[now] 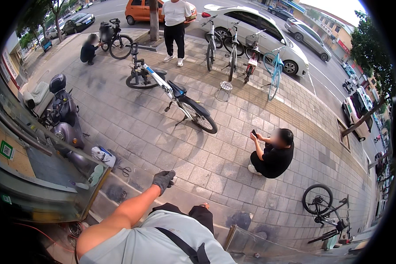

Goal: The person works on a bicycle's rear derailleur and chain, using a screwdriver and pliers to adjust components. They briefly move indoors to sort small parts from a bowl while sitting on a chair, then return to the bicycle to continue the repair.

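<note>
A gloved left hand point(164, 181) hangs curled, any hold unclear, right hand unseen, while dark scissors point(126, 171) lie untouched nearby.

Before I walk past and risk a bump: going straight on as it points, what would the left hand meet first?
Probably paving slabs: the gloved left hand points ahead and rightward, toward the gap between the white and blue bicycle and the nearer crouching person. Depth is unclear.
</note>
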